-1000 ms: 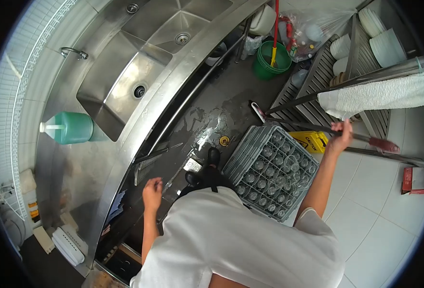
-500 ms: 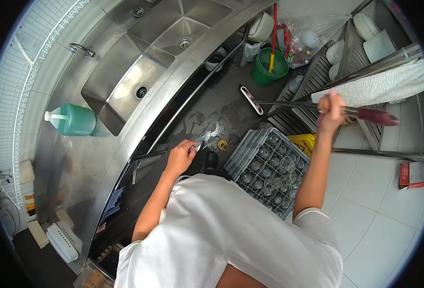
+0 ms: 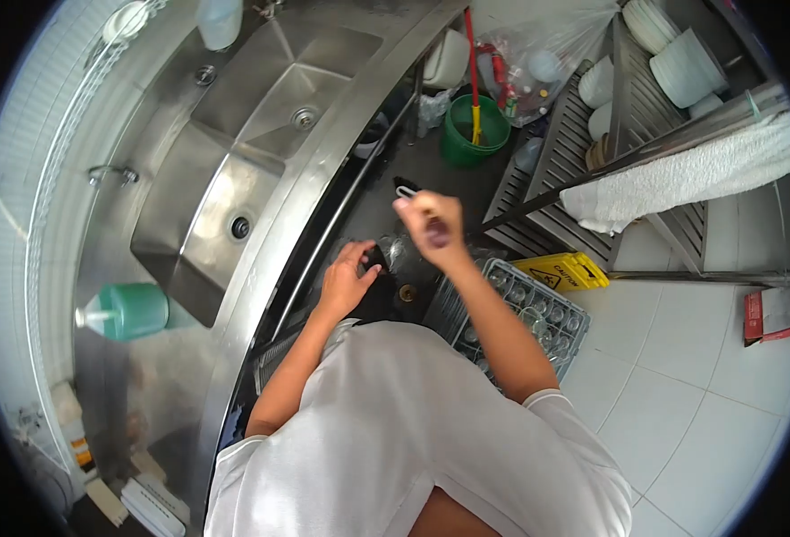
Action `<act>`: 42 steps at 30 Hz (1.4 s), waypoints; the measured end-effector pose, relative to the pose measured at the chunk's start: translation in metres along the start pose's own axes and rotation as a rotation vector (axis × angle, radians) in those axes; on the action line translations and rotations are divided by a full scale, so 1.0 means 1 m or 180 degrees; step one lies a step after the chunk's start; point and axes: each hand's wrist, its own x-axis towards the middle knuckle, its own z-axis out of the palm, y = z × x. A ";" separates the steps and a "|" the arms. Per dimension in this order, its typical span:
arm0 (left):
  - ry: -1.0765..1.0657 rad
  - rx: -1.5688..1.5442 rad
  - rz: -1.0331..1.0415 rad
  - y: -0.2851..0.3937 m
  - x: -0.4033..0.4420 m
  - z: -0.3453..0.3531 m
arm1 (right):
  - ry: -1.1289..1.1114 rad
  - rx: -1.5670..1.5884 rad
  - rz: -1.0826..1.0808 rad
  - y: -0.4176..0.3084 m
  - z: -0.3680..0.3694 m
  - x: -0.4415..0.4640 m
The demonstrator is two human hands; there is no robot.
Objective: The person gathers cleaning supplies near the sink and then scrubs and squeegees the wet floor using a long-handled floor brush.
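Observation:
My right hand (image 3: 433, 225) is closed around the dark red handle (image 3: 438, 234) of what looks like a long-handled squeegee, held upright so the handle points up towards me. Part of its white-edged head (image 3: 405, 191) shows just past the fingers; the rest is hidden behind the hand. My left hand (image 3: 348, 276) hovers low over the dark floor with fingers curved and thumb apart, nothing visible in it. Wet shine marks the floor (image 3: 402, 255) beside it, near a round brass drain (image 3: 407, 293).
On the left runs a steel sink counter (image 3: 261, 224) with a jug of green liquid (image 3: 131, 311). A grey rack of glasses (image 3: 583, 327) and a yellow caution sign (image 3: 569, 270) stand right. Beyond are a green bucket (image 3: 467, 150), slatted shelves (image 3: 645, 98) and a white towel (image 3: 672, 179).
My right hand has swung left and inward with the squeegee, its handle turning from sideways to upright. My left hand's fingers have spread from a pinch around something small and shiny. The view has shifted.

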 end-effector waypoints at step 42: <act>0.0380 0.2344 -0.0541 -0.067 0.320 0.008 | -0.0013 -0.0557 0.4002 0.815 0.148 0.197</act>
